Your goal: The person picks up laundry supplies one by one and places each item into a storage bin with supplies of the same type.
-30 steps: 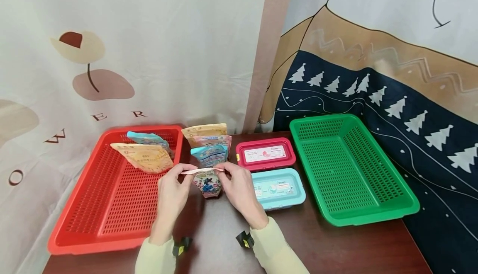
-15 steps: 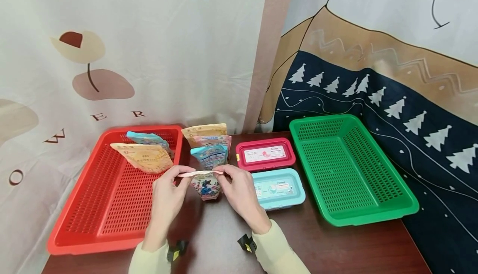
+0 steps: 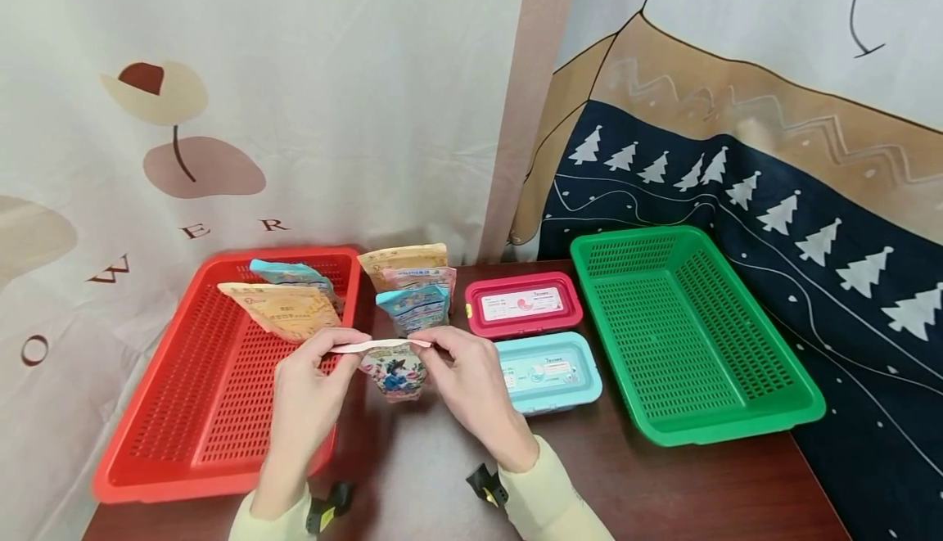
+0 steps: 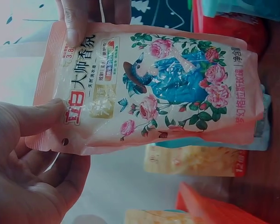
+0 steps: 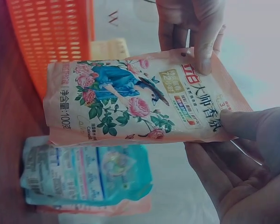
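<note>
A pink laundry detergent pouch (image 3: 395,373), printed with roses and a figure in blue, hangs upright over the table between my hands. My left hand (image 3: 309,394) pinches the left end of its top edge, thumb across the front in the left wrist view. At the other top corner, my right hand (image 3: 475,385) pinches it between thumb and fingers. The printed front of the pouch (image 5: 126,100) shows flat and taut in the right wrist view. Just behind it stand a blue pouch (image 3: 416,308), a pink pouch (image 3: 442,277) and a tan pouch (image 3: 401,257).
To the left, a red basket (image 3: 214,475) holds a tan pouch (image 3: 287,312) and a blue pouch (image 3: 291,272). A crimson lidded box (image 3: 489,287) and a light-blue one (image 3: 582,389) sit right of the pouches. Farther right lies a green basket (image 3: 700,344).
Both hands keep their pinch on the pink laundry detergent pouch, which has shifted left and slightly toward me. My left hand has moved left, now overlapping the red basket's right side.
</note>
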Demonstrator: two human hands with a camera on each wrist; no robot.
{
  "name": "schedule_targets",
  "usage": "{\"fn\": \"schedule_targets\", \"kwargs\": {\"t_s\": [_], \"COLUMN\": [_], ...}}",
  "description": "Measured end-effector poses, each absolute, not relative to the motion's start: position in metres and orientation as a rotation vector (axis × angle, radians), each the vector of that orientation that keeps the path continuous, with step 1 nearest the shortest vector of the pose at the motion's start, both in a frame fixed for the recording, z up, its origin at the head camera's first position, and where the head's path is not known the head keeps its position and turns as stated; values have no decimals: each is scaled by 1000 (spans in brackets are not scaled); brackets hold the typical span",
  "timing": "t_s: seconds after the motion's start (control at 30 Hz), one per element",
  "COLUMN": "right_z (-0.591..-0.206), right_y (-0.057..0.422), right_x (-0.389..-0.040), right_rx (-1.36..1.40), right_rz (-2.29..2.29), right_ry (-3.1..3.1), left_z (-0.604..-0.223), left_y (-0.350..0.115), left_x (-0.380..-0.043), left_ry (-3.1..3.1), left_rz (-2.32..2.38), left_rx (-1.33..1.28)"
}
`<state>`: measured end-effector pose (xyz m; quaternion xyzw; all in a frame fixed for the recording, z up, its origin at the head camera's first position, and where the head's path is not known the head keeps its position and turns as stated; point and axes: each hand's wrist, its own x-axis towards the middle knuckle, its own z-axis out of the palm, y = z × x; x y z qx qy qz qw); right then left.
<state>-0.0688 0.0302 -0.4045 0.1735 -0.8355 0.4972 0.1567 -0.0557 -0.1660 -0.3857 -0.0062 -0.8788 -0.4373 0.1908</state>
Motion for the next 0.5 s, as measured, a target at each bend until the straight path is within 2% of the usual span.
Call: {"fn": "schedule_targets", "kwargs": {"t_s": [0.5], "right_z": [-370], "right_y": [15], "right_x": [-66], "right_rx": [739], "right_rz": [1445], "right_ry": [-2213], "left_z": [-345], "left_y": [-185], "left_x": [-40], "left_ry": [-2329], "left_rz": [-1382], "left_rx": [-21]}}
